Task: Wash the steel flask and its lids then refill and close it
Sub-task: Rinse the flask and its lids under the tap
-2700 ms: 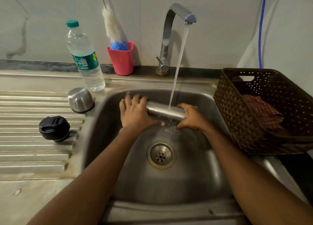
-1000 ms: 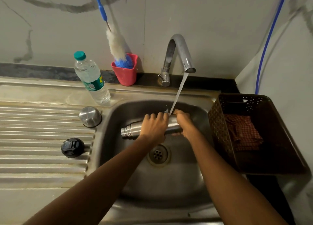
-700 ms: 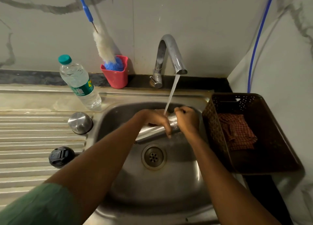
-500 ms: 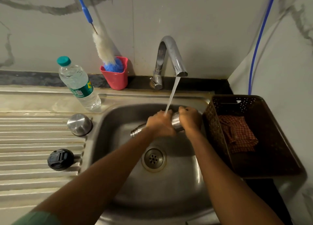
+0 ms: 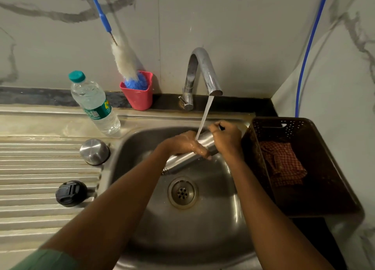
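Both hands hold the flask over the sink, and it lies tilted, its threaded mouth pointing down and left toward the drain. The left hand lies across the middle of the flask with wet fingers curled over it. The right hand grips the raised base end, its fingers wrapped round the steel. Water from the tap lands on the flask in the gap between the two hands, right at the left hand's knuckles.

Left of the grip, on the ribbed drainboard, sit the steel lid, dome up, and, nearer the person, the black lid; the two are apart from each other. Beyond them, a bottle stands on the sink's back ledge. Behind the grip, left of the tap, a red cup holds a brush. Just right of the right hand, a brown basket holds a checked cloth.
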